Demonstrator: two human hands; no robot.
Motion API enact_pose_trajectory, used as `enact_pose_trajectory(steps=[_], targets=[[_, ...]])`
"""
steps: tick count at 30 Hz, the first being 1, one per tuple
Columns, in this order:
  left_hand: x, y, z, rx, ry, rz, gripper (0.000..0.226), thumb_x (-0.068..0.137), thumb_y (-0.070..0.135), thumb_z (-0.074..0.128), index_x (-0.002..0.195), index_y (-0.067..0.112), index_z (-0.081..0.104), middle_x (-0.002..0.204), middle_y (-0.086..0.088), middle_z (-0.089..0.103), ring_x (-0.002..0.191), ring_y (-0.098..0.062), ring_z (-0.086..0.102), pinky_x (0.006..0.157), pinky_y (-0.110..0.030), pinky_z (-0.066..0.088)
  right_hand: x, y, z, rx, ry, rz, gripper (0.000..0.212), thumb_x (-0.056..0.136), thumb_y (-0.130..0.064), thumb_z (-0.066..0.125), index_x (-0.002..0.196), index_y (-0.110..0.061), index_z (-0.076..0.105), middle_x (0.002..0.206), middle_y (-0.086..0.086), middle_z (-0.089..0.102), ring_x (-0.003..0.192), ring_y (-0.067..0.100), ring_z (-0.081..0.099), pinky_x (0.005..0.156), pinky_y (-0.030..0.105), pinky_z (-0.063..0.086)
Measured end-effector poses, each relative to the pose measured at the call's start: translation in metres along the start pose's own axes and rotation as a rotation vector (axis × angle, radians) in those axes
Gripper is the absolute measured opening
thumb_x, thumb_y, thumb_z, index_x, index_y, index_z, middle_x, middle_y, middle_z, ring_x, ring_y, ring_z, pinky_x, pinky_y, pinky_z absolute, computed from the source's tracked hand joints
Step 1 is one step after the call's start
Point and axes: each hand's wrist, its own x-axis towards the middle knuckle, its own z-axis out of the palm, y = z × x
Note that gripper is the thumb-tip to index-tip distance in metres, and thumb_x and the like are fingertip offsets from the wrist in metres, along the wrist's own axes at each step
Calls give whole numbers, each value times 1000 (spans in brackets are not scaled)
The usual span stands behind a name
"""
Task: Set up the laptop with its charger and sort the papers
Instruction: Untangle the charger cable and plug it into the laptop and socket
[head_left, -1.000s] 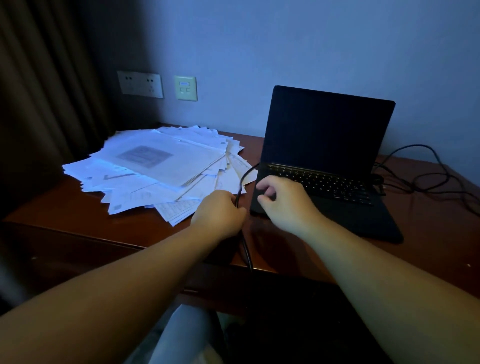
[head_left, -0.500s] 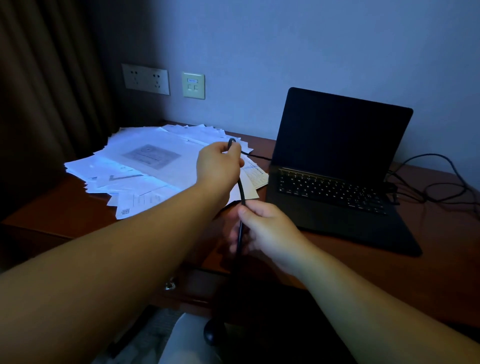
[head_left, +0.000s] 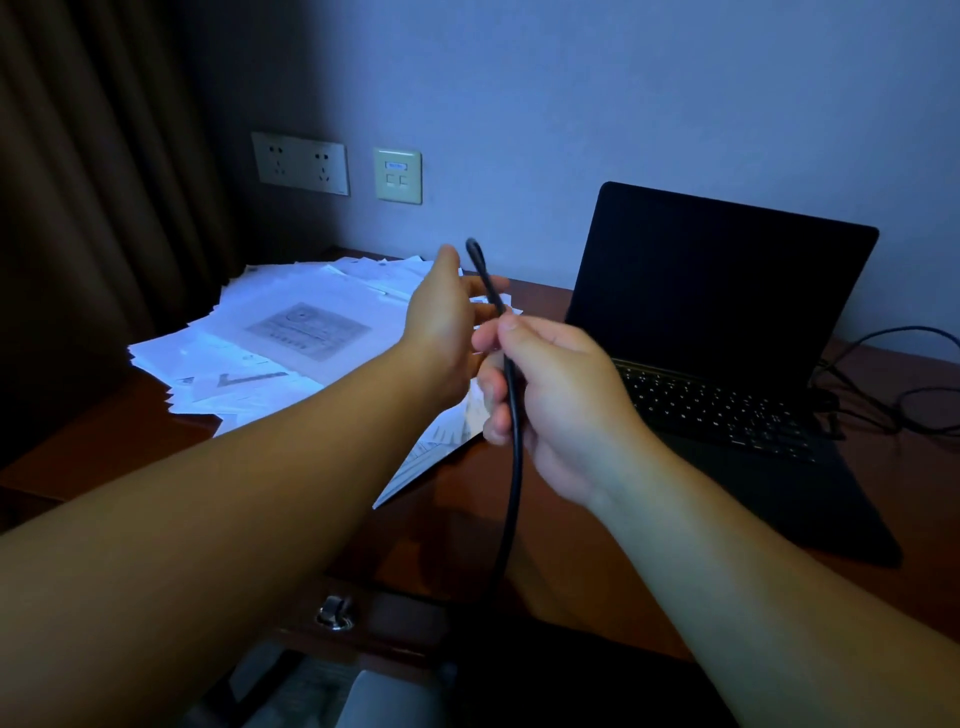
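A black charger cable (head_left: 513, 467) rises from below the desk edge, its free end sticking up above my hands. My right hand (head_left: 556, 400) grips the cable between thumb and curled fingers. Just left of the cable's tip my left hand (head_left: 447, 322) is spread, fingers straight, holding nothing. The open black laptop (head_left: 717, 312) stands at the right on the desk with a dark screen. A loose, fanned pile of white papers (head_left: 291, 332) lies at the left, partly hidden by my left forearm.
A double wall socket (head_left: 300, 162) and a small wall plate (head_left: 397, 175) sit above the papers. More black cables (head_left: 883, 384) tangle right of the laptop. A curtain (head_left: 78, 208) hangs at the left. The wooden desk (head_left: 457, 530) has a drawer handle (head_left: 335, 613) below its front edge.
My right hand has slid up the cable and lifted it. My left hand, which pinched the cable's end before, has let go and spread its fingers.
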Motion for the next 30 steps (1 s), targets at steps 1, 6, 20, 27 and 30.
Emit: enact_pose_trajectory(steps=[1, 6, 20, 27, 30], targets=[[0, 1, 3, 14, -34, -14, 70, 105, 61, 30, 90, 6, 71, 59, -9, 69, 56, -24, 69, 58, -28, 55, 5, -8, 0, 50, 5, -10, 34, 110, -25, 43, 84, -11, 60, 52, 2, 48, 38, 15, 39, 42, 20, 34], [10, 5, 30, -80, -162, 4, 79, 108, 57, 26, 47, 20, 58, 35, 3, 38, 27, -14, 38, 33, -13, 32, 41, -42, -12, 166, 58, -64, 33, 110, -22, 42, 86, -7, 59, 51, 1, 42, 38, 12, 31, 42, 20, 26], [111, 37, 108, -257, -183, -71, 78, 107, 54, 28, 42, 23, 57, 42, 9, 40, 39, -9, 49, 50, -21, 42, 203, -101, -76, 292, 55, 77, 31, 110, -24, 41, 89, -8, 58, 49, 0, 40, 35, 10, 31, 37, 19, 25], [116, 101, 124, -79, -209, -259, 75, 102, 70, 24, 66, 26, 73, 69, -10, 60, 51, -26, 54, 50, -27, 39, 273, -170, -69, 337, 176, 244, 32, 109, -29, 41, 88, -13, 59, 49, -5, 42, 37, 10, 31, 37, 18, 26], [124, 141, 124, 98, -177, -182, 65, 101, 72, 29, 79, 29, 73, 71, -9, 65, 44, -23, 48, 45, -25, 31, 307, -194, -54, 281, 274, 296, 30, 109, -31, 42, 90, -15, 58, 47, -6, 45, 35, 11, 34, 38, 17, 30]])
